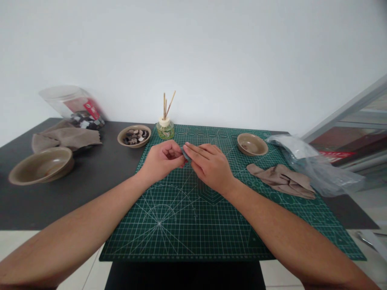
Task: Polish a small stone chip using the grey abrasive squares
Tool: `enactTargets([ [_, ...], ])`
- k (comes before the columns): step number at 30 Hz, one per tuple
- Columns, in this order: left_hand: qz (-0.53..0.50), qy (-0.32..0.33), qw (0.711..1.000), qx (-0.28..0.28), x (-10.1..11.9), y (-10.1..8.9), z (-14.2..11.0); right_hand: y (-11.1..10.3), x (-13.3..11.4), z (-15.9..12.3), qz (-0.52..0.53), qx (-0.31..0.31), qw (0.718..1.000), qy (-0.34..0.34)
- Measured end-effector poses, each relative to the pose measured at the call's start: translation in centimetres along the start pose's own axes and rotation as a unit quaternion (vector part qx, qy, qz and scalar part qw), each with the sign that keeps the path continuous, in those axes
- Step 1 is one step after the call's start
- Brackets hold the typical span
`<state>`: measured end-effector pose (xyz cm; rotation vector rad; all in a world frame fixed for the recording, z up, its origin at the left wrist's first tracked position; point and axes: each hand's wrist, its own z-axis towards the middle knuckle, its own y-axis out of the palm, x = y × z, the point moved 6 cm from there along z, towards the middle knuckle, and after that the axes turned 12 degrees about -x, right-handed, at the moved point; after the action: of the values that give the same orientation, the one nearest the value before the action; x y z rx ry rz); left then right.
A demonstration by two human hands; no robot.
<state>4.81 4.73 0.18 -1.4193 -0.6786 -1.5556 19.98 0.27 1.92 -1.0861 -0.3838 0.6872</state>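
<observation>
My left hand (pixel 165 160) and my right hand (pixel 213 164) meet above the green cutting mat (pixel 181 233). Between their fingertips is a small, thin grey-blue piece (pixel 185 153), mostly covered by the fingers, so its kind is unclear. The left fingers are curled in, with thumb and forefinger pinching at the piece. On its other side, the right fingers lie close together and press on it. Just beyond the left hand, a bowl (pixel 120 139) holds several small dark and pale flat chips (pixel 136 137). A reed diffuser (pixel 165 128) stands behind the hands.
Left lie a large tan bowl (pixel 22 173), a brown cloth (pixel 66 139) and a clear bag (pixel 57 96) with dark pieces. At right are a small bowl (pixel 252 145) with a bit inside, another brown cloth (pixel 284 181) and a clear plastic bag (pixel 320 169). A white wall rises behind.
</observation>
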Motion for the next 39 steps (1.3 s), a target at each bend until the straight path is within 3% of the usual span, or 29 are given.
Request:
enactTargets([
  [5, -0.01, 0.008, 1.0, 0.019, -0.09, -0.09, -0.16, -0.29, -0.08, -0.2, -0.006, 0.033, 0.999, -0.004],
  [10, 0.017, 0.012, 0.999, 0.027, -0.04, -0.14, -0.24, -0.02, 0.22, -0.2, 0.004, 0.017, 1.0, 0.018],
  [16, 0.033, 0.01, 0.999, 0.029, 0.12, -0.11, -0.13, 0.0, -0.11, -0.11, 0.002, 0.02, 1.0, -0.002],
  [22, -0.011, -0.013, 1.0, 0.019, -0.47, 0.07, 0.0, 0.2, -0.15, -0.04, 0.0, -0.002, 1.0, 0.011],
  [39, 0.032, -0.008, 0.999, 0.025, -0.7, -0.33, 0.02, 0.04, 0.1, -0.06, 0.005, 0.004, 1.0, 0.026],
])
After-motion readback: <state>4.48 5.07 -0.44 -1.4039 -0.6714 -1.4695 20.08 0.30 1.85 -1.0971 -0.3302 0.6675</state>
